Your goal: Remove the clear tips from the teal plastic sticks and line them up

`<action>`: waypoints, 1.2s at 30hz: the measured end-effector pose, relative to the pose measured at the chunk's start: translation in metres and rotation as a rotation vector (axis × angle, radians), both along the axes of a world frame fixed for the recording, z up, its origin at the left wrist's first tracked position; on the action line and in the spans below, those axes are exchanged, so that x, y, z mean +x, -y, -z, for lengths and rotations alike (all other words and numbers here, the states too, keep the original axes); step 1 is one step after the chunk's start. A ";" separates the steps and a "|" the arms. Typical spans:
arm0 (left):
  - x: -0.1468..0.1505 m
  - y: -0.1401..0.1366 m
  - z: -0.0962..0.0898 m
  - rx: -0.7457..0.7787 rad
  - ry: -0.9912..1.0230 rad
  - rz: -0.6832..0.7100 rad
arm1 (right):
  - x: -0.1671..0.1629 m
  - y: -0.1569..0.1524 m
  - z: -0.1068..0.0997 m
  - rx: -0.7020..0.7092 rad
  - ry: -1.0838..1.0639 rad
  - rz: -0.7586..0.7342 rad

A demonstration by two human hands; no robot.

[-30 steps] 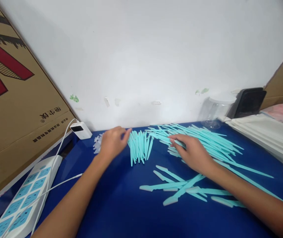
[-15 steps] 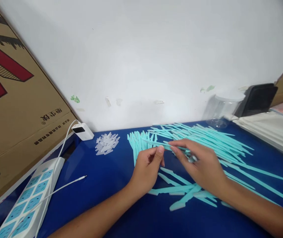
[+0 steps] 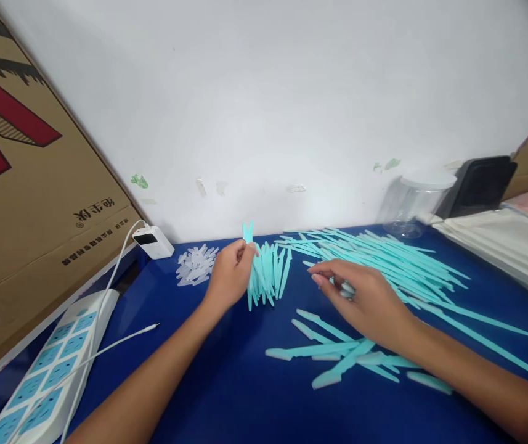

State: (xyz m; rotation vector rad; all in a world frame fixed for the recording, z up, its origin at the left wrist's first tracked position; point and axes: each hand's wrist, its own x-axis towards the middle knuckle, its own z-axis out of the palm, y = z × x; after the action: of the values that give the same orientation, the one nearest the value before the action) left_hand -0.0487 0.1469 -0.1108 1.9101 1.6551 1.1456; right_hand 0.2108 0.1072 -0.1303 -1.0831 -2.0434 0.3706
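My left hand (image 3: 232,271) is closed around turquoise eyebrow razors, with their tips (image 3: 247,232) poking up above the fingers. It is at the left end of a fanned row of the same razors (image 3: 270,271). My right hand (image 3: 360,296) hovers over the table with thumb and forefinger close together. Curled in its palm are small pale pieces (image 3: 347,288) that look like clear blade covers, partly hidden by the fingers. Below it, several loose razors (image 3: 337,354) lie crossed, and a large heap of razors (image 3: 393,265) spreads behind it.
Small clear blade covers (image 3: 196,265) are piled at the left. Beyond stands a white device (image 3: 153,242) with a cable, near a power strip (image 3: 51,370). A clear jar (image 3: 418,203), a black stand (image 3: 483,188) and white stacked material (image 3: 504,237) are at the right.
My left hand has moved left and away from me, bringing a razor to the row. My right hand has parted from it and stays near its place, slightly lower.
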 end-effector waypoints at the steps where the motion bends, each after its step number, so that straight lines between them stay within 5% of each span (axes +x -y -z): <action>1: -0.008 -0.005 -0.003 -0.011 -0.132 -0.030 | 0.002 -0.002 -0.001 -0.015 0.004 0.012; 8: -0.030 -0.014 -0.003 -0.166 -0.761 -0.263 | 0.007 -0.008 -0.002 -0.097 0.064 0.035; 16: -0.033 -0.016 0.003 -0.273 -0.868 -0.225 | 0.011 -0.012 0.002 -0.130 0.086 0.045; 21: -0.027 -0.011 0.000 -0.093 -0.860 -0.257 | 0.012 -0.014 0.001 -0.073 0.068 -0.036; 24: -0.012 -0.001 0.000 0.082 -0.724 -0.134 | 0.012 -0.014 0.004 -0.080 0.042 -0.082; 30: 0.023 0.032 0.004 0.259 -0.481 0.338 | 0.010 -0.013 0.013 -0.155 0.045 -0.163; 36: 0.034 0.045 0.007 0.299 -0.562 0.500 | 0.005 -0.007 0.005 -0.046 0.240 -0.207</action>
State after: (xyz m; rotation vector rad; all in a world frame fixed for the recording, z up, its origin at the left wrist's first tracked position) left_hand -0.0144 0.1021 -0.1180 2.8209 1.1422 0.7167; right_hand 0.2160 0.1143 -0.1353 -0.9842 -2.3809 0.4093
